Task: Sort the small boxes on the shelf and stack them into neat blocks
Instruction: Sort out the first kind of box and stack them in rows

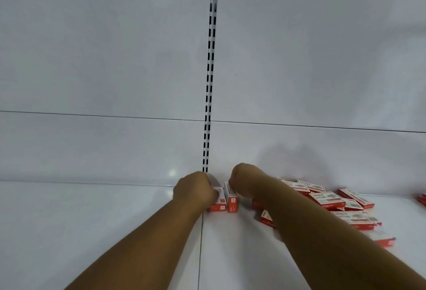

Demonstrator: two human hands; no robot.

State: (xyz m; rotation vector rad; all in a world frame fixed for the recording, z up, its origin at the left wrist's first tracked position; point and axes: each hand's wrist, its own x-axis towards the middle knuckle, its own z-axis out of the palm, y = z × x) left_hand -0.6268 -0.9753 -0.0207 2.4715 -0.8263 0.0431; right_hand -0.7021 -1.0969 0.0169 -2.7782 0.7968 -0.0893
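Unreadably printed red-white boxes [327, 200], hands [196, 189] gripping

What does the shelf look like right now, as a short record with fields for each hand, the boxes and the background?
left hand: grips the left box at the back of the shelf
right hand: holds the right box, which stands beside the left one
loose pile: red and white boxes lying jumbled at the right, partly behind the right forearm
back wall: white panels with a slotted upright
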